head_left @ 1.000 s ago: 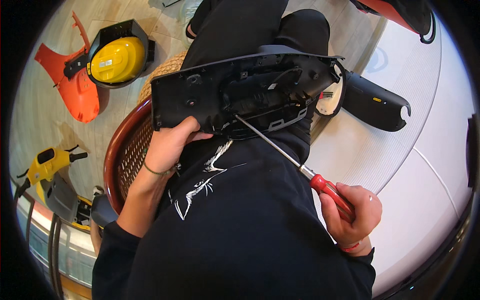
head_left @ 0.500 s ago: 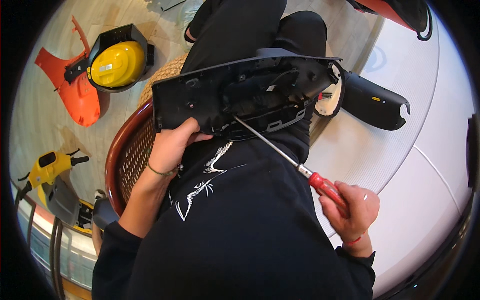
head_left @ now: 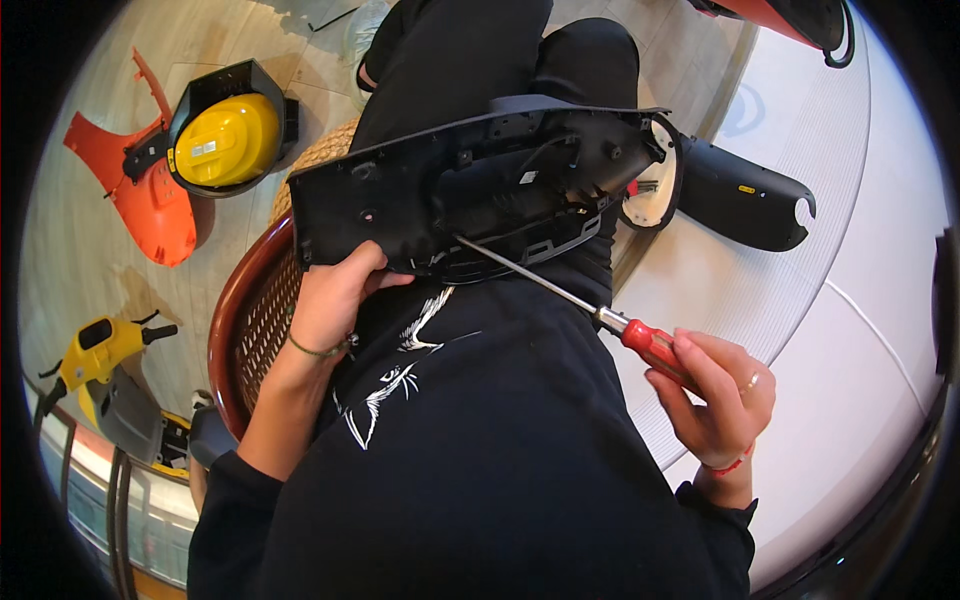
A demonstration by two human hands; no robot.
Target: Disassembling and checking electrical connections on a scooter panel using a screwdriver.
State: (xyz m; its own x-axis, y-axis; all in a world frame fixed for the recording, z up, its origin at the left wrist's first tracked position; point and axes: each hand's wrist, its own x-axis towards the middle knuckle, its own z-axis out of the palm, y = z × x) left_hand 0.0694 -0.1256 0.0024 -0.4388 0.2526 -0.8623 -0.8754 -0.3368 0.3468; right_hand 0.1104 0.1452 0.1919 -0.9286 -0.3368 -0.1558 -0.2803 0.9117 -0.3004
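Note:
A long black plastic panel lies across my thighs, its molded inner side facing up. My left hand grips its lower left edge with the thumb on top. In my right hand is the red handle of a screwdriver, held by thumb and fingers. The long steel shaft reaches up-left into the panel, where the tip meets it near the lower middle. Just beyond the panel's right end are a cream oval part with red bits in it and a black cover with a cutout at its end.
I sit in a wicker chair. On the floor at left lie an orange shell, a yellow piece in a black housing and a yellow scooter body. A white curved platform is at right; a red-and-black object is above.
My right hand has risen a little and its fingers have shifted on the screwdriver handle, which lies flatter. The panel appears slightly further left in the view.

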